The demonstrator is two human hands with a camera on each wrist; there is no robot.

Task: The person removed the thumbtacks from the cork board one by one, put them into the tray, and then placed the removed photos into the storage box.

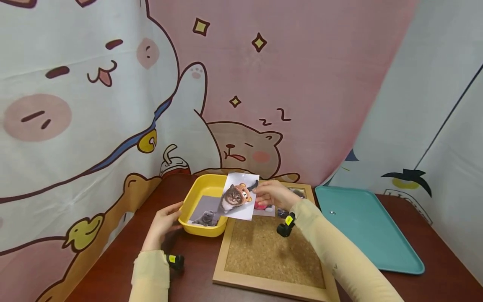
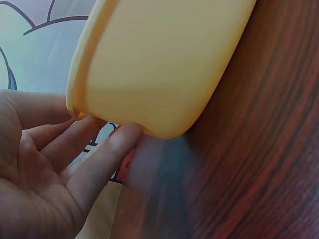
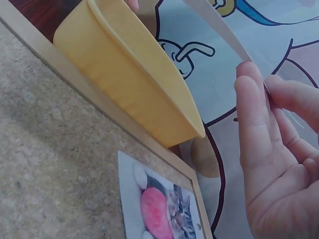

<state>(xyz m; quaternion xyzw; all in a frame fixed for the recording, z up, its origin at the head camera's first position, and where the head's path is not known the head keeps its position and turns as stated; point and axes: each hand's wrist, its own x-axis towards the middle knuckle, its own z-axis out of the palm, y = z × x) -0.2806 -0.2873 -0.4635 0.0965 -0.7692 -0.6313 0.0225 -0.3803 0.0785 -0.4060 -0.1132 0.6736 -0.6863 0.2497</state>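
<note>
My right hand (image 1: 276, 193) pinches the right edge of a cat photo (image 1: 237, 197), a white-bordered print of a cat in an orange bear hat. It is held up over the near right rim of a yellow plastic basin (image 1: 192, 197). From the right wrist, that photo (image 3: 224, 30) shows edge-on between thumb and fingers. My left hand (image 1: 164, 222) holds the basin's left side at the rim, fingertips against the outer wall (image 2: 149, 74). Inside the basin lies another photo (image 1: 205, 212) with a grey cat, partly covered by the raised one.
A wood-framed cork board (image 1: 275, 251) lies right of the basin. Photos rest along its far end, one showing a cat with a pink object (image 3: 159, 209). Farther right is a teal tray (image 1: 370, 226) with a small shiny item (image 1: 332, 212). A printed cloth (image 1: 302, 84) hangs behind.
</note>
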